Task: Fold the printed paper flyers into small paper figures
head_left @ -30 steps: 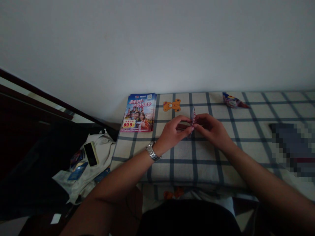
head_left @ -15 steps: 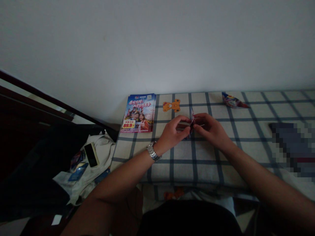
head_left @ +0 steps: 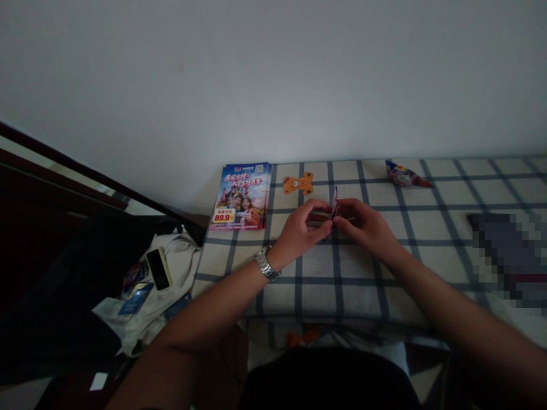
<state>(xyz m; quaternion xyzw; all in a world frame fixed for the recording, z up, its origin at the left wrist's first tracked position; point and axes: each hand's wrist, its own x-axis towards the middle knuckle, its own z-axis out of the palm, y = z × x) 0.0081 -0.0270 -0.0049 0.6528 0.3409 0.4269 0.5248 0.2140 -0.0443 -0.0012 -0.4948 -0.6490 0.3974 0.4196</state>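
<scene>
Both hands [head_left: 299, 229] [head_left: 371, 231] still pinch the paper [head_left: 334, 200], barely shifted.

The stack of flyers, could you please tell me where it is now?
In the head view, the stack of flyers lies at the left end of the checked cloth, by the wall, left of the orange bear.
</scene>
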